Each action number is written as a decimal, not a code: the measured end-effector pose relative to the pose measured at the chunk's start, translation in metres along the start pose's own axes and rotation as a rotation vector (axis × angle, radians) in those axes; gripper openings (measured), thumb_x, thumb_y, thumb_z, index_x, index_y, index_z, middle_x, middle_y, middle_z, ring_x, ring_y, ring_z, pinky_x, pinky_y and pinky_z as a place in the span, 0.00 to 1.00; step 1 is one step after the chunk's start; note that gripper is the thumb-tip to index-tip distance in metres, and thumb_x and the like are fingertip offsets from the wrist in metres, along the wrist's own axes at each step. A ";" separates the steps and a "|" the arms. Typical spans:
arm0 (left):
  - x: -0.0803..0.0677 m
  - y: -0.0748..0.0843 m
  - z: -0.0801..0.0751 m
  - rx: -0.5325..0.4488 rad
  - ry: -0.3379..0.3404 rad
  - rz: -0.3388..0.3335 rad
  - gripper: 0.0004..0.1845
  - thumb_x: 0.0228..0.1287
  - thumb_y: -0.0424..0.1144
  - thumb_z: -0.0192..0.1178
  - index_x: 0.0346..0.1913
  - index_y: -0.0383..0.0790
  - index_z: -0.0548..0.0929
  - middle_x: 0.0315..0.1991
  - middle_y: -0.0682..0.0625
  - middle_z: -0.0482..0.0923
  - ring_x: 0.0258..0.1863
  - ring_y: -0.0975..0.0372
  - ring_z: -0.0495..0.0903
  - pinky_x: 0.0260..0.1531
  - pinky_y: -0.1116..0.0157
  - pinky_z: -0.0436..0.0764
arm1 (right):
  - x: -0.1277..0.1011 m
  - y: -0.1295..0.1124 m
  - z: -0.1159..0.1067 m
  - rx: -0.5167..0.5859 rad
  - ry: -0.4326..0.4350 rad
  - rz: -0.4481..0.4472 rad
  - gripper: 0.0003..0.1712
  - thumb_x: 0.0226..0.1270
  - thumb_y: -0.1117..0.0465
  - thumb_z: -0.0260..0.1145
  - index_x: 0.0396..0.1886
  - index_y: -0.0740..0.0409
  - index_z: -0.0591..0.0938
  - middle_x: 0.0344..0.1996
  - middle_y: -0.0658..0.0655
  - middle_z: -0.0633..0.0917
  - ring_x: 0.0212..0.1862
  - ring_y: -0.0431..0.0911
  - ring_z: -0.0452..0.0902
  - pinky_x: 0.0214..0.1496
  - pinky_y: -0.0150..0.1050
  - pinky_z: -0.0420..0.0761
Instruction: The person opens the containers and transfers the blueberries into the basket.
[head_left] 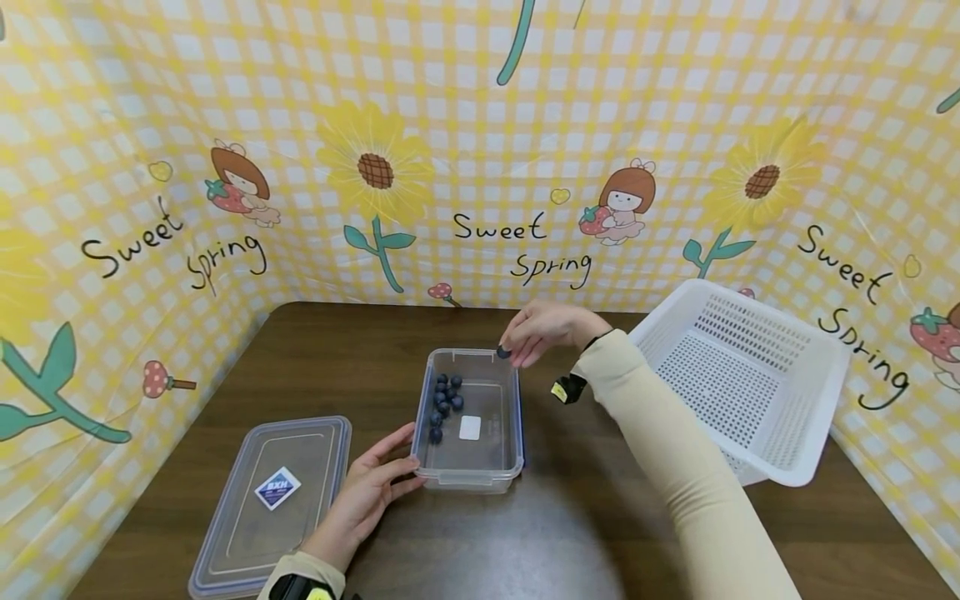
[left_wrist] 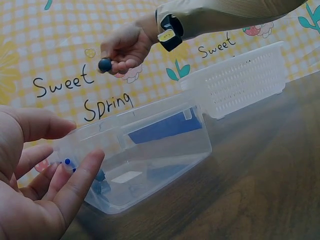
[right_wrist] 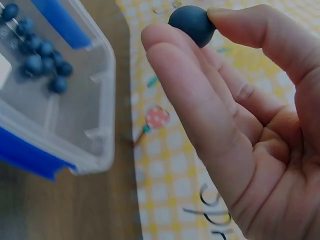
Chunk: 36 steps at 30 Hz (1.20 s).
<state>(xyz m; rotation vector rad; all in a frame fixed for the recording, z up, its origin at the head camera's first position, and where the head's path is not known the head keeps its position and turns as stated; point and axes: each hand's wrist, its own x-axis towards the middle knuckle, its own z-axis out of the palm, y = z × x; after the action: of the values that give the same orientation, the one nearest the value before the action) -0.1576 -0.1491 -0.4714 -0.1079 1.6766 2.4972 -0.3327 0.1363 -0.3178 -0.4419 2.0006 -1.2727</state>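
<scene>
A clear plastic food container (head_left: pixel 487 454) with blue side clips stands lidless on the table. Several blueberries (head_left: pixel 443 408) lie along its left side, near a white square label on its floor. Above the container's far right corner, my right hand (head_left: pixel 543 332) pinches one blueberry (right_wrist: pixel 192 25) between thumb and fingertips. My left hand (head_left: pixel 375 483) is at the container's near left side, its fingers spread and fairly straight, fingertips right at the wall and rim. In the left wrist view, the left thumb (left_wrist: pixel 82 177) overlaps the container wall.
The container's lid (head_left: pixel 273 500), with a blue-and-white sticker, lies flat to the left. A white perforated basket (head_left: pixel 813 400) sits tilted at the right, beyond my right forearm. Yellow checked cloth (head_left: pixel 480 125) hangs behind and around the dark wooden table (head_left: pixel 360 358).
</scene>
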 end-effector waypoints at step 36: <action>-0.001 0.001 0.001 -0.009 0.011 -0.018 0.30 0.56 0.18 0.58 0.65 0.33 0.77 0.54 0.46 0.73 0.42 0.56 0.81 0.40 0.58 0.85 | -0.106 0.082 -0.118 0.443 0.376 0.128 0.11 0.72 0.70 0.56 0.31 0.63 0.83 0.31 0.60 0.86 0.34 0.47 0.86 0.44 0.37 0.85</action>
<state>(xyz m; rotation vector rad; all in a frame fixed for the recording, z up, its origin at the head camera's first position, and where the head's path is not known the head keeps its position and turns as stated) -0.1571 -0.1485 -0.4698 -0.1377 1.6607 2.4964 -0.3377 0.3143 -0.3189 0.1461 1.9178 -1.7539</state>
